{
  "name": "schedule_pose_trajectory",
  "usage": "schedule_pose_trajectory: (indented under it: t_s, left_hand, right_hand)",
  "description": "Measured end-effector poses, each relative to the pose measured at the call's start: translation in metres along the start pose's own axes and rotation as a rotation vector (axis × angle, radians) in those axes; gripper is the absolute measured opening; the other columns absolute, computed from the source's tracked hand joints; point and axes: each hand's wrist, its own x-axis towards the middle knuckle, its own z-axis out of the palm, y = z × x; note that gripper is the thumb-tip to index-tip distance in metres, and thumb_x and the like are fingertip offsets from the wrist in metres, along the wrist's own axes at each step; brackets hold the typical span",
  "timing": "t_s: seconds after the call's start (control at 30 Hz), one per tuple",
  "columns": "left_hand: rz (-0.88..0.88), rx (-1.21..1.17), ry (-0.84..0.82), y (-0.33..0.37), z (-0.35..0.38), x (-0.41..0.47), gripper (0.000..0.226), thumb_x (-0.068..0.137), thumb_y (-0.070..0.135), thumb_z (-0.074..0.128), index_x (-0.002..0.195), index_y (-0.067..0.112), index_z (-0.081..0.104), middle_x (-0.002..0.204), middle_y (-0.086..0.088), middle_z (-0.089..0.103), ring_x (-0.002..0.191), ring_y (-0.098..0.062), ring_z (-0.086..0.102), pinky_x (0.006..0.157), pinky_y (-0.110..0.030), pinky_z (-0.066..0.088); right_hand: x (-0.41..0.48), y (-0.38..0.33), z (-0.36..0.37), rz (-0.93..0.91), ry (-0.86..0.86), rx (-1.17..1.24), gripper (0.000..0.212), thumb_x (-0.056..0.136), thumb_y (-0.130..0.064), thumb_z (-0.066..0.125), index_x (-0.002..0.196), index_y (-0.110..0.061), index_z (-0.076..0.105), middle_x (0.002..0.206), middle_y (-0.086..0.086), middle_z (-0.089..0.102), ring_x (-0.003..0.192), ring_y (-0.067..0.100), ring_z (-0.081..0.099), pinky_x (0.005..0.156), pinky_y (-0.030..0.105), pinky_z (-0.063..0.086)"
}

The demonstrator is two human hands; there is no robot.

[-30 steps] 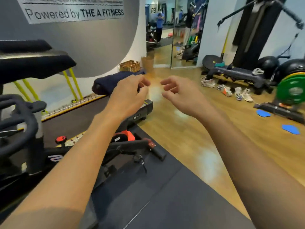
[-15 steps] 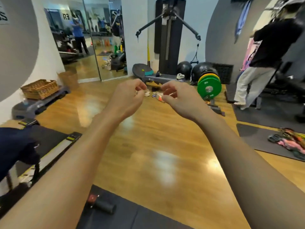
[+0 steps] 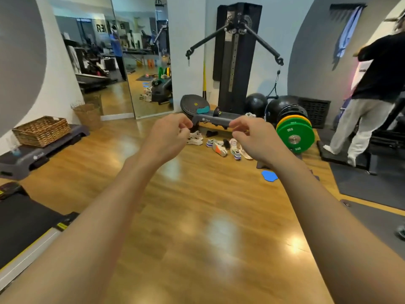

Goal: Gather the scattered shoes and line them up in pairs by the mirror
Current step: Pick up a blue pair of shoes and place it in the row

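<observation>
Several shoes (image 3: 219, 149) lie mixed up on the floor (image 3: 197, 216) far ahead, beside the green weight (image 3: 294, 139) and to the right of the mirror (image 3: 122, 69). The left hand (image 3: 169, 137) and right hand (image 3: 257, 140) reach out, fingers curled, holding nothing. No shoe is picked up yet. Next, I think, walk over and grab one.

Views: 1. Head-worn wide-angle camera, facing forward and down across the wooden floor (image 3: 197, 216) toward the mirror (image 3: 122, 62) and cable machine (image 3: 235, 58) at the far wall. Near field: left hand (image 3: 168, 137), right hand (image 3: 256, 139), forearms entering from the bottom edge. Shoes (image 3: 219, 148) distant, mid-frame.
</observation>
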Motion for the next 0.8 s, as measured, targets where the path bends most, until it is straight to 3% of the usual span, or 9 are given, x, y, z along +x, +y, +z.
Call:
schedule_pose_trajectory:
  t_s: [0.13,0.23,0.37,0.47,0.6,0.7,0.8]
  left_hand:
    - [0.019,-0.041,-0.013,-0.047,0.055,0.106,0.025,0.091,0.013,0.047,0.105,0.019,0.066,0.099,0.0,0.065,0.09,-0.016,0.057,0.081,-0.032,0.048]
    - [0.052,-0.079,-0.039,-0.072,0.099,0.19,0.023,0.091,0.014,0.047,0.104,0.019,0.066,0.094,0.004,0.063,0.085,-0.013,0.057,0.075,-0.028,0.045]
    - [0.084,-0.129,-0.083,-0.093,0.159,0.294,0.023,0.092,0.013,0.048,0.106,0.019,0.066,0.094,0.004,0.062,0.081,-0.01,0.055,0.072,-0.024,0.041]
    - [0.107,-0.137,-0.117,-0.115,0.21,0.37,0.023,0.093,0.015,0.049,0.109,0.019,0.065,0.095,0.005,0.061,0.078,-0.006,0.054,0.066,-0.019,0.039]
    - [0.106,-0.128,-0.165,-0.142,0.276,0.466,0.025,0.093,0.016,0.049,0.112,0.02,0.064,0.098,0.005,0.061,0.084,-0.009,0.056,0.072,-0.023,0.04]
    - [0.097,-0.117,-0.195,-0.163,0.315,0.536,0.025,0.093,0.017,0.048,0.112,0.021,0.063,0.101,0.004,0.062,0.085,-0.01,0.057,0.072,-0.024,0.042]
    - [0.059,-0.112,-0.198,-0.191,0.34,0.601,0.026,0.092,0.016,0.047,0.111,0.02,0.064,0.102,-0.001,0.064,0.087,-0.014,0.059,0.075,-0.029,0.049]
  right_hand:
    - [0.102,0.045,0.032,0.026,-0.003,-0.006,0.032,0.095,-0.014,0.051,0.125,-0.02,0.058,0.117,-0.001,0.065,0.095,0.008,0.053,0.078,0.02,0.042]
    - [0.178,0.078,0.048,0.066,-0.007,-0.029,0.032,0.095,-0.015,0.052,0.126,-0.02,0.058,0.12,-0.001,0.064,0.097,0.008,0.055,0.077,0.018,0.044]
    - [0.275,0.123,0.06,0.103,0.017,-0.08,0.03,0.095,-0.017,0.053,0.124,-0.02,0.059,0.118,-0.001,0.064,0.102,0.01,0.056,0.086,0.025,0.045]
    - [0.35,0.164,0.075,0.114,0.036,-0.095,0.028,0.097,-0.021,0.049,0.124,-0.019,0.06,0.119,-0.001,0.063,0.098,0.008,0.052,0.082,0.024,0.041]
    - [0.452,0.224,0.103,0.132,0.009,-0.092,0.028,0.098,-0.025,0.047,0.123,-0.021,0.061,0.12,-0.002,0.063,0.106,0.012,0.056,0.088,0.029,0.045]
    - [0.531,0.266,0.123,0.15,0.011,-0.074,0.029,0.097,-0.025,0.05,0.124,-0.022,0.06,0.119,-0.002,0.064,0.101,0.01,0.055,0.082,0.023,0.041]
    - [0.604,0.296,0.143,0.161,0.004,-0.069,0.028,0.097,-0.025,0.048,0.121,-0.022,0.062,0.116,-0.001,0.065,0.1,0.012,0.056,0.082,0.027,0.043]
